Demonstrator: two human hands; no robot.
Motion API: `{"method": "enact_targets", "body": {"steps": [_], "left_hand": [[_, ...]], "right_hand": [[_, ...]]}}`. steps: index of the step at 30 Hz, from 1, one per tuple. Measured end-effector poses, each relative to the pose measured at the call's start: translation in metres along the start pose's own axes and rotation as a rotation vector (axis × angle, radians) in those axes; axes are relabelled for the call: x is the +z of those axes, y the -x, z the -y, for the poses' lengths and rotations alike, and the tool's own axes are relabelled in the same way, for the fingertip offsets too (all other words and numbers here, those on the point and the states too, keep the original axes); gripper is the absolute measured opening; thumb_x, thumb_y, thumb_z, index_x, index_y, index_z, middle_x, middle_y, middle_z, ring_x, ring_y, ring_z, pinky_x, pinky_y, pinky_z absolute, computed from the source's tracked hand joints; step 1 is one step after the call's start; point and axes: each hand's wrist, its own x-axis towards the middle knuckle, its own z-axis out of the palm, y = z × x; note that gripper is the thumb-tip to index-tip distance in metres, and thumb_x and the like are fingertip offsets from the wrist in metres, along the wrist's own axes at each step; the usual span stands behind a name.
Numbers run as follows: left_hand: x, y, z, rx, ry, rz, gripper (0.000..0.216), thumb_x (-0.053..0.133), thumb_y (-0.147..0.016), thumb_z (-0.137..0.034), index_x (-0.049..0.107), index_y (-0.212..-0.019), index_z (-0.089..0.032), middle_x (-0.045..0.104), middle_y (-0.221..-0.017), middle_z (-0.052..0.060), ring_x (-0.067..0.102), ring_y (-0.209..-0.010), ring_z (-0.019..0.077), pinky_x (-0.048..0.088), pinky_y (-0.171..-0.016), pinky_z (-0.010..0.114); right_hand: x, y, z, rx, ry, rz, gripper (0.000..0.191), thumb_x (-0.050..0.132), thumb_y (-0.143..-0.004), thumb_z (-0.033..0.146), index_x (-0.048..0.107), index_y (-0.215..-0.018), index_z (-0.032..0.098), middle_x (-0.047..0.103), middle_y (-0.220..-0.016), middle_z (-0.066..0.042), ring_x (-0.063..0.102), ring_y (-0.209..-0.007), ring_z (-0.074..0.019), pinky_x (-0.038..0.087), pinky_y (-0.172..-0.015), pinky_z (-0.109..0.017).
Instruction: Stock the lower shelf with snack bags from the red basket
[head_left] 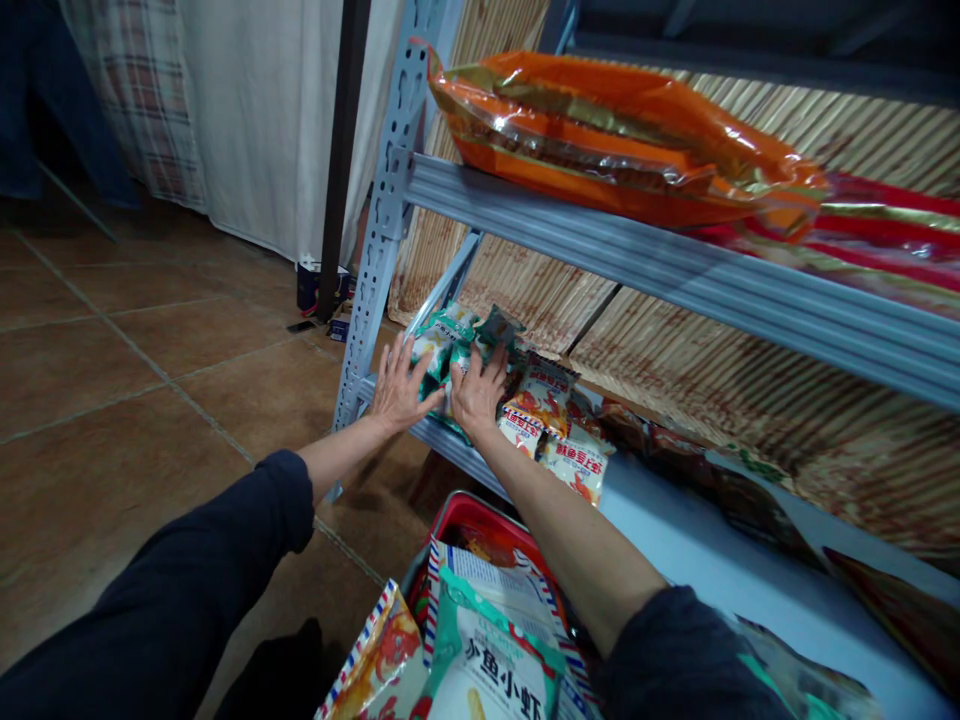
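Green-and-white snack bags [448, 330] are heaped at the left end of the low shelf [637, 520]. My left hand [401, 385] lies against their left side with its fingers spread. On their near right side rests my right hand [480, 388], fingers also apart and stretched over the bags. Neither hand is closed round a bag. Just right of my right hand sit several orange-and-white snack bags [551, 395]. Below my arms, a red basket [457, 500] holds more packets, among them a large green-and-white bag [487, 660] and a striped-edge orange bag [379, 660].
A grey metal upright [379, 210] stands left of the bags, and a shelf beam [675, 260] crosses above my hands. On the upper shelf lies a big orange bag [622, 140] beside a red package [885, 230]. Small dark boxes [341, 325] sit on the tiled floor [150, 430].
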Motion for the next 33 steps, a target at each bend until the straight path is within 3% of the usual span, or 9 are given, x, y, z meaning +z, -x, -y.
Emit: {"method": "enact_targets", "body": {"steps": [4, 8, 15, 26, 33], "left_hand": [[0.001, 0.027, -0.005, 0.299, 0.053, 0.047, 0.048, 0.042, -0.083, -0.038, 0.042, -0.126, -0.017, 0.034, -0.136, 0.011, 0.021, -0.130, 0.0249, 0.021, -0.104, 0.043], [0.009, 0.043, -0.015, 0.134, 0.072, 0.043, 0.045, 0.045, -0.083, -0.029, 0.039, -0.127, -0.019, 0.042, -0.126, 0.011, 0.036, -0.119, 0.0234, 0.033, -0.098, 0.040], [0.019, 0.037, -0.021, 0.104, 0.097, 0.075, 0.036, 0.045, -0.081, -0.018, 0.048, -0.116, -0.021, 0.047, -0.116, 0.009, 0.047, -0.105, 0.0208, 0.046, -0.082, 0.033], [0.027, 0.040, -0.023, 0.104, 0.101, 0.024, 0.044, 0.041, -0.079, -0.010, 0.043, -0.122, -0.019, 0.047, -0.121, 0.010, 0.044, -0.111, 0.0219, 0.042, -0.090, 0.036], [0.029, 0.039, -0.024, 0.057, 0.117, 0.042, 0.038, 0.042, -0.081, -0.014, 0.045, -0.118, -0.019, 0.047, -0.121, 0.010, 0.044, -0.109, 0.0215, 0.043, -0.087, 0.036]], "right_hand": [[0.003, 0.003, 0.002, 0.014, 0.017, -0.030, 0.050, 0.028, -0.087, 0.042, 0.031, -0.133, 0.021, 0.012, -0.144, -0.015, 0.010, -0.130, -0.0295, 0.025, -0.094, -0.051], [0.001, 0.008, 0.001, 0.058, -0.016, -0.035, 0.049, 0.028, -0.087, 0.041, 0.035, -0.131, 0.019, 0.016, -0.143, -0.016, 0.017, -0.127, -0.0303, 0.028, -0.093, -0.050], [-0.006, 0.013, -0.003, 0.031, -0.043, -0.037, 0.048, 0.027, -0.087, 0.038, 0.038, -0.129, 0.016, 0.021, -0.141, -0.017, 0.020, -0.127, -0.0285, 0.028, -0.095, -0.047], [-0.015, 0.020, 0.002, -0.031, -0.008, 0.122, 0.050, 0.034, -0.083, 0.026, 0.032, -0.133, 0.019, 0.008, -0.146, -0.013, 0.006, -0.132, -0.0312, 0.022, -0.096, -0.057], [-0.022, 0.026, 0.003, -0.092, 0.031, 0.191, 0.057, 0.036, -0.080, 0.021, 0.026, -0.136, 0.018, 0.004, -0.147, -0.014, 0.002, -0.132, -0.0329, 0.022, -0.095, -0.058]]}}
